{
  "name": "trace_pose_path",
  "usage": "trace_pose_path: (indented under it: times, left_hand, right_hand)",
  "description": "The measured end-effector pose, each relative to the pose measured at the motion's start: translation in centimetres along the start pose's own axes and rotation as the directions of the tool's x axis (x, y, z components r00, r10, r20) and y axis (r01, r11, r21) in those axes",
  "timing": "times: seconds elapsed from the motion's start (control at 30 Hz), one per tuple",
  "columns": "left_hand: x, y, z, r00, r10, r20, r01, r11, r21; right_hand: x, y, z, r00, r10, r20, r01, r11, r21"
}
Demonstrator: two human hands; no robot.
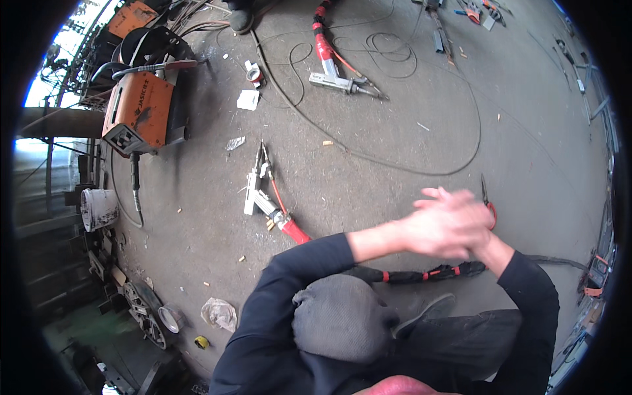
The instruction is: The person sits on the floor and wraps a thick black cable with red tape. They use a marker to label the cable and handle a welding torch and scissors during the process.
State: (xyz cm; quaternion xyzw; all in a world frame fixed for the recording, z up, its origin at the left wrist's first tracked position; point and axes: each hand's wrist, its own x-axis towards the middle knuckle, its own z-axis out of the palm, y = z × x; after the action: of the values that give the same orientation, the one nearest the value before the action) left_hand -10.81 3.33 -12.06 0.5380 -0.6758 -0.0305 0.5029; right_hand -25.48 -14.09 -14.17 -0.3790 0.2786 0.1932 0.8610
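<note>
My left hand (421,230) and my right hand (466,230) are pressed against each other in front of me, palms overlapping. Motion smears the fingers, and no object shows between them. Just beyond the right hand lie scissors (493,214) with red handles and a dark pointed blade, partly hidden by it. Below my forearms runs a black wrapped cable (401,276) with red tape bands. Left of my left forearm, a silver metal tool head (253,191) with thin pointed prongs and a red-wrapped sleeve lies on the floor.
A similar tool head (332,82) lies farther off, among loose thin cables. An orange welding machine (146,112) and a white bucket (99,209) stand at left. A tape roll (254,75) and white paper (248,99) lie beyond. Another person's shoe (241,21) shows at the top.
</note>
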Motion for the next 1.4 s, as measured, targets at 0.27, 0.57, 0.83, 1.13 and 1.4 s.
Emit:
trace_pose_path:
  times: [0.27, 0.57, 0.83, 1.13, 1.4]
  left_hand:
    - [-2.2, -2.6, 4.5, 0.982, -0.147, 0.116, 0.117, 0.966, 0.23]
    - [-20.6, -19.8, -18.3, 0.583, -0.727, -0.363, 0.738, 0.286, 0.612]
    - [-31.6, -22.2, -29.9, -0.382, -0.407, -0.83, 0.788, -0.613, -0.061]
    - [-37.8, -24.5, -35.1, -0.028, -0.563, -0.826, 0.978, -0.188, 0.095]
    - [-34.7, -37.4, -41.1, 0.508, -0.787, -0.35, 0.557, -0.01, 0.83]
  right_hand:
    - [-13.3, -3.1, 3.4, 0.967, -0.229, -0.108, 0.236, 0.97, 0.058]
    - [-23.6, -1.6, -3.9, 0.951, -0.292, -0.106, 0.218, 0.871, -0.44]
    - [-21.6, -1.9, -6.0, 0.953, -0.22, -0.207, 0.09, 0.861, -0.501]
    - [-17.3, -2.9, -6.1, 0.951, -0.224, -0.212, 0.115, 0.895, -0.432]
    - [-18.5, -3.7, -6.1, 0.929, -0.174, -0.326, -0.013, 0.866, -0.499]
